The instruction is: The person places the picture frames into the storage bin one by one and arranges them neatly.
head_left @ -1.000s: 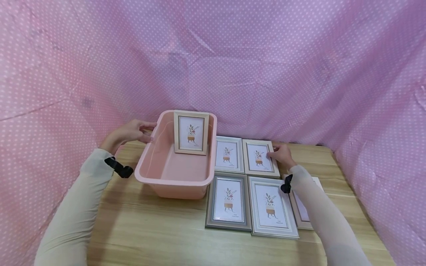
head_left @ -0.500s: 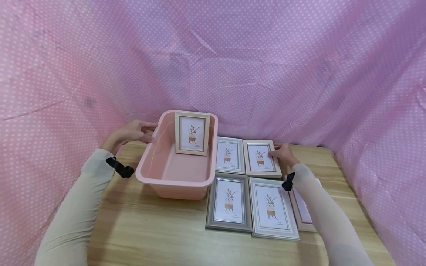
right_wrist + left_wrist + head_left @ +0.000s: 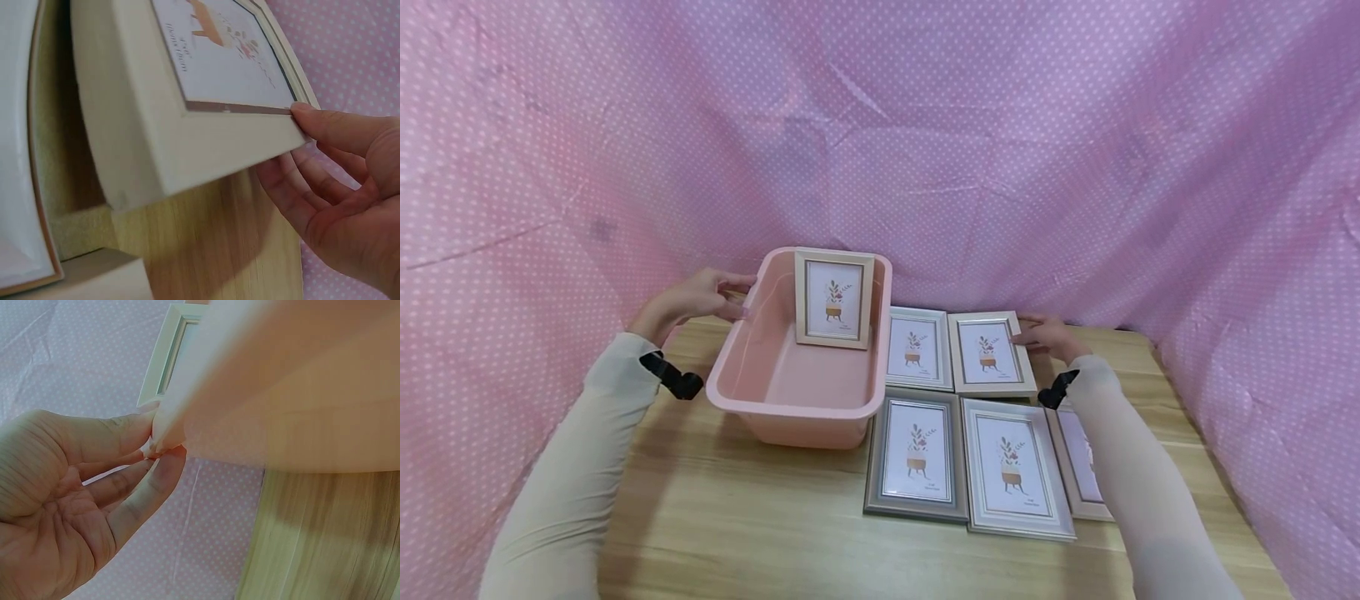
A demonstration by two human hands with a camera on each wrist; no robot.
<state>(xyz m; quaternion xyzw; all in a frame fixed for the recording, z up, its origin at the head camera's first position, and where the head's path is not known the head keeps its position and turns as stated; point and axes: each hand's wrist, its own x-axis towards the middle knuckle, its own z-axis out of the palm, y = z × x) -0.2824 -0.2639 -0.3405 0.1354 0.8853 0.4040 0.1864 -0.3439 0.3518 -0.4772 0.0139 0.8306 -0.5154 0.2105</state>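
Right hand [image 3: 1051,337] has shifted; pink tub [image 3: 797,411] holds a frame [image 3: 835,302].

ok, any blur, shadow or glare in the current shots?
Left wrist: tub hazy and blurred along its rim, left hand sharper. Right wrist: picture frame in the right hand shades the table. Head: soft shadow beside the left sleeve, no strong glare.

Pink polka-dot cloth [image 3: 925,167] around a wood-grain table [image 3: 737,517].
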